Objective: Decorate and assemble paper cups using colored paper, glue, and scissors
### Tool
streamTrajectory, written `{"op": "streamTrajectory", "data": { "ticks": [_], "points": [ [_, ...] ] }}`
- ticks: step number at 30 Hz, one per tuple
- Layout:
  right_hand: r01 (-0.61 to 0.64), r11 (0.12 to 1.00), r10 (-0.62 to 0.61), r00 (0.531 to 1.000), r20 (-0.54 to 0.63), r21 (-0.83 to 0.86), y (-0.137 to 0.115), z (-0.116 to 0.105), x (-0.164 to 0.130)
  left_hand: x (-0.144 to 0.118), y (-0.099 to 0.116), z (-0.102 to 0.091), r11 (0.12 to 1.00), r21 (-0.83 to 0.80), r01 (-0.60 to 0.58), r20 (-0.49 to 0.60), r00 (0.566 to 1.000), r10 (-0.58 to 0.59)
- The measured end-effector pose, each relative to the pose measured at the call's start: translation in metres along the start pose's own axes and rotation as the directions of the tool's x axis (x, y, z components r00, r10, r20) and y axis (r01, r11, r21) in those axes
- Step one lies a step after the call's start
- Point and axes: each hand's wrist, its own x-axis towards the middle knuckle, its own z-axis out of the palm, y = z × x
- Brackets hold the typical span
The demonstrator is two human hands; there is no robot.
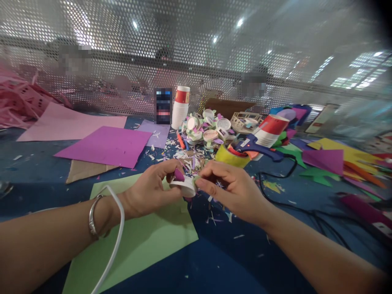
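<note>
My left hand (150, 191) and my right hand (232, 190) meet over the blue table and both pinch one small white paper cup base (184, 187). A purple petal-shaped paper piece (179, 175) sticks to its left side under my left thumb. A pale green paper bit (196, 179) sits at its right edge under my right fingertips. A silver bracelet rings my left wrist, and a white cable (118, 228) loops over that forearm. Below my left hand lies a light green paper sheet (137, 241).
A blue glue gun (257, 148) and a yellow tape roll (231, 157) lie just behind my hands; its black cord (294, 204) runs right. Farther back are decorated cup bases (205, 128), a cup stack (180, 107), purple and pink sheets (107, 145), and coloured scraps at right (337, 159).
</note>
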Motion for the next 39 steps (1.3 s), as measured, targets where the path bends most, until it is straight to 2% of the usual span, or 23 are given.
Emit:
{"op": "streamTrajectory", "data": {
  "ticks": [21, 28, 32, 35, 39],
  "points": [
    [-0.014, 1.000, 0.014, 0.999, 0.035, 0.009, -0.001, -0.001, 0.000, -0.002, 0.003, -0.003, 0.998, 0.048, 0.026, 0.052, 0.998, -0.029],
    [-0.032, 0.998, 0.031, 0.999, 0.023, 0.062, 0.001, -0.003, -0.001, -0.002, -0.004, -0.003, 0.986, -0.132, 0.104, 0.057, 0.994, -0.097],
    [-0.084, 0.992, 0.085, 0.996, -0.004, 0.094, 0.002, -0.003, -0.002, 0.000, -0.006, -0.004, 0.942, -0.290, 0.168, 0.027, 0.986, -0.167],
    [-0.111, 0.988, 0.119, 0.991, -0.068, 0.108, 0.004, -0.003, -0.003, 0.001, -0.006, -0.003, 0.879, -0.429, 0.209, 0.023, 0.975, -0.220],
    [-0.101, 0.992, 0.115, 0.972, -0.204, 0.074, 0.006, -0.003, -0.002, 0.004, -0.007, -0.002, 0.821, -0.520, 0.234, -0.033, 0.955, -0.293]
  ]
}}
